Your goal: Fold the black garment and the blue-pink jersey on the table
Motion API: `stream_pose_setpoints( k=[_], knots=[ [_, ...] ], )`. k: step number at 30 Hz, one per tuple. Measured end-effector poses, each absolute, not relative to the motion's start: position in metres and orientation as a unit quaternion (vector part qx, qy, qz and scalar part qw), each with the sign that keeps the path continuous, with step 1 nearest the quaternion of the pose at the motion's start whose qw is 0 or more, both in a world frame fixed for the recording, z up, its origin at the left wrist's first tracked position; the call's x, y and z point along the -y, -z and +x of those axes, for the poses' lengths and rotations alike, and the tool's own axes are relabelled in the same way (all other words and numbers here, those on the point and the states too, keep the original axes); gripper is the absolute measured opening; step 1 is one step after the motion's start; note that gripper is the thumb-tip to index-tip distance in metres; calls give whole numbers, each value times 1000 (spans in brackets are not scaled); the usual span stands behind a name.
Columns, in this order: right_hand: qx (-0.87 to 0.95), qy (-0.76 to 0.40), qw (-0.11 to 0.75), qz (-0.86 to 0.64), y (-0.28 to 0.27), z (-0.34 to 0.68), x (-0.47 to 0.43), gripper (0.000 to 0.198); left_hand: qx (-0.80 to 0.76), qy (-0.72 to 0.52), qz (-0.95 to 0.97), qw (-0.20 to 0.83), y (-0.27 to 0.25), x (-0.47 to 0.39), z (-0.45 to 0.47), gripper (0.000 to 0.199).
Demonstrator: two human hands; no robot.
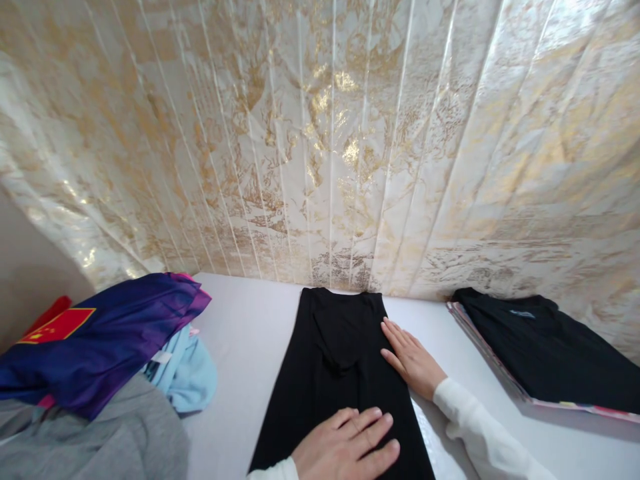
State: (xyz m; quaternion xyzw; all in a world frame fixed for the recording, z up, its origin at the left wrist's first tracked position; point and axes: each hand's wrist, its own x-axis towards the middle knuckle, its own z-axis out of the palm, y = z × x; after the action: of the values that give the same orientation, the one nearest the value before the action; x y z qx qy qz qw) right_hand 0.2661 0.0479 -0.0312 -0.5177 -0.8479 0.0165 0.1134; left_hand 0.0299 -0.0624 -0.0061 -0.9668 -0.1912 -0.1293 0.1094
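- At the far left, a purple shirt (120,343) with a red patch (63,325) lies heaped over a grey cloth (120,433).
- Just right of those, a pale blue cloth (190,373) is bunched on the white table (240,333).
- Behind everything hangs a creased white-and-gold curtain (330,133).
- Mid-table, below the curtain, a black garment (340,393) lies lengthwise; its near end runs out of view, so I can't fairly say what kind it is.
- The left hand (350,443) lies palm down over its near part, fingers slightly spread, gripping nothing that I can see.
- The right hand (413,360) rests along its right edge, fingers close together, thumb apart, likewise flat.
- At the far right, well apart from it, sits a folded stack (545,353), black on top.
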Motion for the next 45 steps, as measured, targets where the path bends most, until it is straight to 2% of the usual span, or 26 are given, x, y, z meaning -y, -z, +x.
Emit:
stream_pose_setpoints(
  k=[4,8,11,14,18,21,27,35,41,45],
  knots=[
    [838,3,114,-534,40,277,-55,61,175,165,-951,193,15,58,29,33],
    [841,-2,168,-514,34,271,-47,59,176,146,-954,195,17,57,29,35],
    [867,-21,193,-460,20,251,-32,55,169,134,-964,159,13,60,30,34],
    [895,-45,174,-409,10,228,-15,55,206,131,-965,95,6,66,24,35],
    [892,-66,133,-427,11,215,-3,56,407,152,-901,-5,2,84,-2,57],
    [882,-44,115,-455,23,215,-1,58,502,143,-852,-43,9,99,-26,60],
    [864,26,107,-492,39,212,-3,65,480,97,-870,-53,14,108,-35,65],
    [812,-12,25,-583,11,236,-22,65,492,118,-859,-73,-5,79,-21,43],
    [885,-41,85,-456,11,234,38,64,474,128,-870,-31,0,110,-49,53],
    [894,-23,110,-433,20,225,65,66,389,92,-915,-54,0,133,-55,62]
  ],
)
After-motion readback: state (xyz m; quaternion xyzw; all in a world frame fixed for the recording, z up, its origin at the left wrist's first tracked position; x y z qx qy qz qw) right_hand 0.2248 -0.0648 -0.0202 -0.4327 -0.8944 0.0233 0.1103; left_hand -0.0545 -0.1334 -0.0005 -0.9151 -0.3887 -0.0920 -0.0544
